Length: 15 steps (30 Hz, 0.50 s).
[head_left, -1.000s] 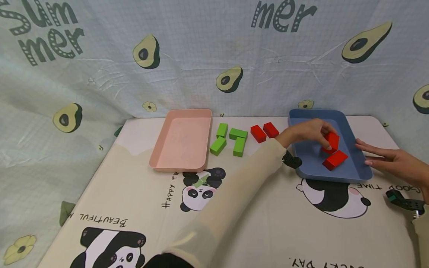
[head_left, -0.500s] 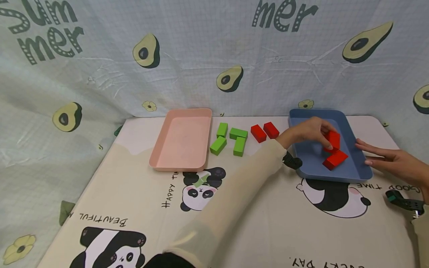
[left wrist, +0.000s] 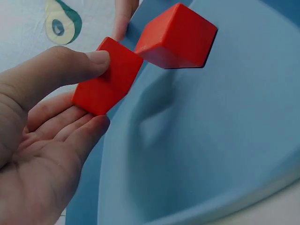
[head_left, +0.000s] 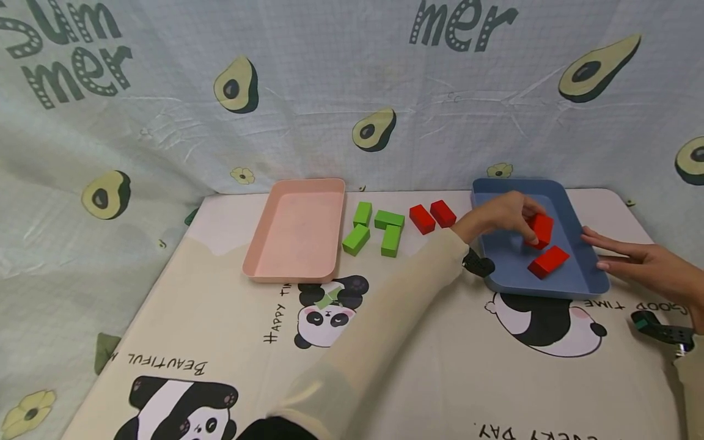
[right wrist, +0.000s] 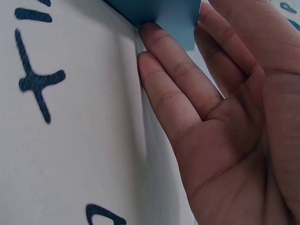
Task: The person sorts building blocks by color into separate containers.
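Over the blue tray [head_left: 508, 266], my left hand [head_left: 508, 215] pinches a red block [head_left: 541, 231] between thumb and fingers. The left wrist view shows the thumb on one face of this held block [left wrist: 119, 70] and fingertips on its lower side. A second red block [head_left: 549, 263] lies in the tray just nearer to me, with a small gap between the two in the head view. At the tray's right side, my right hand [head_left: 640, 264] has its fingers extended. Its fingertips [right wrist: 152, 33] are right at the tray's outer wall.
Two red blocks [head_left: 421, 219] lie on the table left of the blue tray. Several green blocks [head_left: 356, 239] are beside them, near a pink tray [head_left: 294, 232] at the left. Behind everything hangs an avocado-printed cloth [head_left: 308, 79]. A panda-printed cover [head_left: 440, 354] spreads over the table.
The held red block has shifted slightly left, away from the second red block, which it overlapped in the earlier head frames. My right hand stays at the tray's side.
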{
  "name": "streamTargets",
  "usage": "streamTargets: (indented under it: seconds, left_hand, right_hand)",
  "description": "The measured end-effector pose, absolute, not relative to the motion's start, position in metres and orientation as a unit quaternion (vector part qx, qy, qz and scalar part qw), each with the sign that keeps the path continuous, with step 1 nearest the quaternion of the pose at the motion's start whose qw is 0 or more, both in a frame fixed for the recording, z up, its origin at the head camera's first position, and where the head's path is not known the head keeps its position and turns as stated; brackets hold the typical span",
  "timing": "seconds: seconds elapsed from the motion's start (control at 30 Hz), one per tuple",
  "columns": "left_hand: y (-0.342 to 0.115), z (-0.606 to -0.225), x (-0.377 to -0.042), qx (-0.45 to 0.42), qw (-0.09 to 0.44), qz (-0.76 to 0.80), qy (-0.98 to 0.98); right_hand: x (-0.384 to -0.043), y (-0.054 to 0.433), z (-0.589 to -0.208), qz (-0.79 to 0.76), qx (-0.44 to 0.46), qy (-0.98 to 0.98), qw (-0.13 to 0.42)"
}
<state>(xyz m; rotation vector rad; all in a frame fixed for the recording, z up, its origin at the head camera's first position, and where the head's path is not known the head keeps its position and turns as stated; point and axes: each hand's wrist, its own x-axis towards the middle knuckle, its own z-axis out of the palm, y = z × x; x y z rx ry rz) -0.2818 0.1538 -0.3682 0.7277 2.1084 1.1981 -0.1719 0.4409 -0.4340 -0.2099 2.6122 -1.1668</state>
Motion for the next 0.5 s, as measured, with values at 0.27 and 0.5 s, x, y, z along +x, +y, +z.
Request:
streamTargets:
  seconds: [0.27, 0.5]
  left_hand:
    - [0.139, -0.359, -0.276, 0.337, 0.284, 0.374, 0.816]
    - [0.088, -0.349, -0.274, 0.370, 0.226, 0.384, 0.815]
  right_hand:
    - [-0.174, 0.438, -0.433, -0.410, -0.081, 0.897, 0.142]
    - [-0.172, 0.437, -0.430, -0.407, -0.071, 0.900, 0.136]
